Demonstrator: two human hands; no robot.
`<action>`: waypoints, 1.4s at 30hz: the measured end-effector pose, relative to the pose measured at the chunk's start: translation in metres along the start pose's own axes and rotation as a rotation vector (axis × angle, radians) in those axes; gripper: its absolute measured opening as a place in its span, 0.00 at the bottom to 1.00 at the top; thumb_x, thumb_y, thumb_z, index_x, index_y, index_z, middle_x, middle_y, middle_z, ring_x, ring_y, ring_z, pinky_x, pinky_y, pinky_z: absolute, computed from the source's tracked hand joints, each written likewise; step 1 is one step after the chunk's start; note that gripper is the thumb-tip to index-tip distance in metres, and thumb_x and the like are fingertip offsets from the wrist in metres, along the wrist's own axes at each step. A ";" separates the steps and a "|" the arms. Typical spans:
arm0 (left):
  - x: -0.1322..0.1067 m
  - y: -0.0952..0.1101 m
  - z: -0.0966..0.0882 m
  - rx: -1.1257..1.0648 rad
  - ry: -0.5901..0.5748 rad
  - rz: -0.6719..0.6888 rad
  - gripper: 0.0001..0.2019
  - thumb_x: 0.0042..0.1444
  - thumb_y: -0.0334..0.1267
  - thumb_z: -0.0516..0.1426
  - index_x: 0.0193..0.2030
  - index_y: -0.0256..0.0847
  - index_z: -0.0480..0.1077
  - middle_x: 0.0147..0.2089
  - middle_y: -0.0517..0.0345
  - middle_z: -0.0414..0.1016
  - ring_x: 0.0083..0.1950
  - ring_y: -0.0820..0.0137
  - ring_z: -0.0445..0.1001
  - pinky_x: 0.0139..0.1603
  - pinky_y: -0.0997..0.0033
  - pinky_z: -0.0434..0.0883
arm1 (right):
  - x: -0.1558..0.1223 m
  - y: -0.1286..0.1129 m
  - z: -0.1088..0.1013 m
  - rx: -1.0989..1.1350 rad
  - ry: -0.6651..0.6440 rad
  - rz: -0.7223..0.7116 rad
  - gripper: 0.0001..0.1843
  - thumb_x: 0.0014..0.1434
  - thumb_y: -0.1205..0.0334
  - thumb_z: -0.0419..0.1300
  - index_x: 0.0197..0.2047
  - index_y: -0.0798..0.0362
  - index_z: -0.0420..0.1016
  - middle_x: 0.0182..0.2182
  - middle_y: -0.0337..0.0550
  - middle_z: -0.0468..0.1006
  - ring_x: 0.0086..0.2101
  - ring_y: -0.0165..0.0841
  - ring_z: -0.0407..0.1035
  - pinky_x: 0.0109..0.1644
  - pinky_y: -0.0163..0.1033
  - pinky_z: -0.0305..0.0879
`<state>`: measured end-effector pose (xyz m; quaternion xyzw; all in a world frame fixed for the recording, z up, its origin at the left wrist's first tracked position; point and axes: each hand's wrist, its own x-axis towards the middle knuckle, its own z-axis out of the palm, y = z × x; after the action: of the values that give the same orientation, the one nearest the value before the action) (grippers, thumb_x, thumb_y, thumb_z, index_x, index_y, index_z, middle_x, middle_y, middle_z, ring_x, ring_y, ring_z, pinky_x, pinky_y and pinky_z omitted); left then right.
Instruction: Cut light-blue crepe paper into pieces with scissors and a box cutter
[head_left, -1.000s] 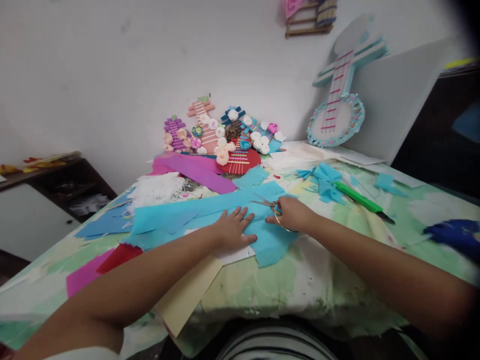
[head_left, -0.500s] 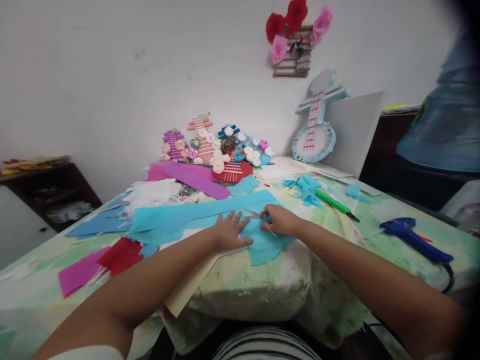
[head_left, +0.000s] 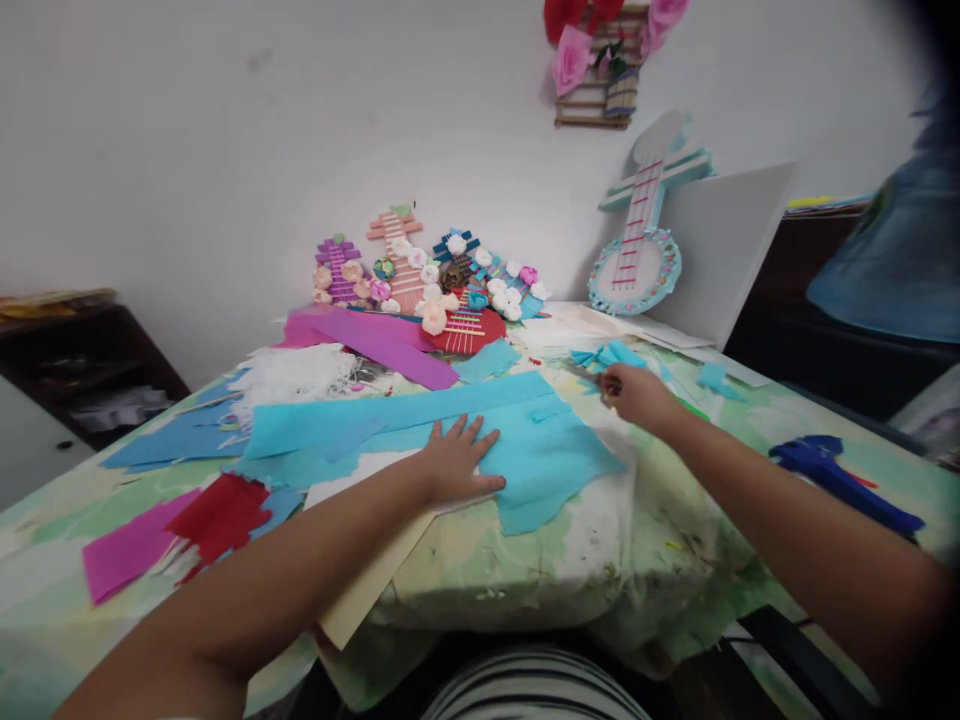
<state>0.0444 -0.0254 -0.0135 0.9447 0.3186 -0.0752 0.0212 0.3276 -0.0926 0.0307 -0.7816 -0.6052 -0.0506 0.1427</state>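
My left hand [head_left: 461, 462] lies flat with spread fingers on a sheet of turquoise crepe paper [head_left: 551, 450], pressing it to the table. White paper and a cream card [head_left: 367, 580] lie under my left wrist and forearm. To the right, my right hand [head_left: 636, 395] is closed around scissors [head_left: 591, 377], whose blades point left and are blurred. It hovers by a bunch of turquoise paper scraps [head_left: 619, 354], partly covering them. A green-handled tool [head_left: 694, 409] is mostly hidden behind my right wrist.
A blue glue gun [head_left: 844, 480] lies at the right. Magenta strips [head_left: 375, 345], shredded white paper [head_left: 296, 378] and red paper [head_left: 221, 520] lie at the left. Small flower-decorated instruments [head_left: 405, 265] line the wall; a larger banjo-like one [head_left: 634, 270] leans at the back right.
My right hand has lifted the scissors off the turquoise sheet and moved right and away from me to the scraps. My left hand stays on the paper. The view has tilted slightly down.
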 end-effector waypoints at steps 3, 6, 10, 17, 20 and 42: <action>0.000 -0.001 0.001 -0.014 0.008 0.006 0.42 0.48 0.68 0.39 0.65 0.45 0.39 0.67 0.45 0.32 0.65 0.46 0.33 0.55 0.36 0.38 | 0.002 0.037 -0.022 -0.062 0.067 0.198 0.11 0.50 0.61 0.48 0.34 0.57 0.67 0.32 0.54 0.73 0.32 0.37 0.66 0.31 0.37 0.56; -0.001 -0.001 0.002 -0.023 0.030 0.005 0.42 0.47 0.68 0.39 0.65 0.45 0.40 0.67 0.45 0.33 0.65 0.46 0.34 0.55 0.36 0.38 | -0.008 0.061 -0.030 -0.067 0.029 0.246 0.12 0.50 0.58 0.48 0.31 0.55 0.67 0.30 0.54 0.73 0.27 0.35 0.65 0.29 0.38 0.55; -0.005 0.000 0.002 -0.046 0.077 0.013 0.40 0.48 0.67 0.40 0.64 0.46 0.41 0.67 0.49 0.35 0.65 0.50 0.36 0.57 0.38 0.39 | -0.028 0.072 -0.030 -0.068 -0.097 0.264 0.13 0.46 0.51 0.54 0.20 0.51 0.65 0.22 0.50 0.72 0.23 0.34 0.63 0.30 0.39 0.55; -0.008 0.001 -0.001 -0.111 0.230 -0.062 0.31 0.56 0.58 0.41 0.58 0.36 0.55 0.60 0.42 0.55 0.61 0.55 0.53 0.57 0.49 0.50 | -0.033 0.028 -0.045 -0.070 -0.030 0.296 0.24 0.48 0.37 0.47 0.28 0.51 0.65 0.26 0.47 0.72 0.27 0.37 0.66 0.30 0.39 0.57; -0.006 -0.005 -0.008 -0.111 0.256 -0.084 0.19 0.59 0.49 0.47 0.48 0.37 0.64 0.50 0.48 0.66 0.51 0.63 0.64 0.51 0.55 0.61 | -0.024 -0.009 -0.035 -0.091 -0.125 0.091 0.25 0.49 0.37 0.46 0.27 0.51 0.64 0.25 0.45 0.71 0.25 0.35 0.65 0.28 0.38 0.57; -0.004 -0.093 0.002 -0.033 -0.020 -0.319 0.38 0.53 0.63 0.36 0.65 0.41 0.38 0.67 0.50 0.32 0.66 0.55 0.34 0.60 0.47 0.39 | 0.071 -0.102 0.072 0.001 -0.344 -0.440 0.25 0.46 0.43 0.56 0.37 0.57 0.66 0.39 0.55 0.72 0.39 0.43 0.67 0.38 0.40 0.60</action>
<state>-0.0147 0.0461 -0.0138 0.8808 0.4656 -0.0817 0.0277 0.2419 0.0173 -0.0031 -0.6285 -0.7756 0.0534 0.0240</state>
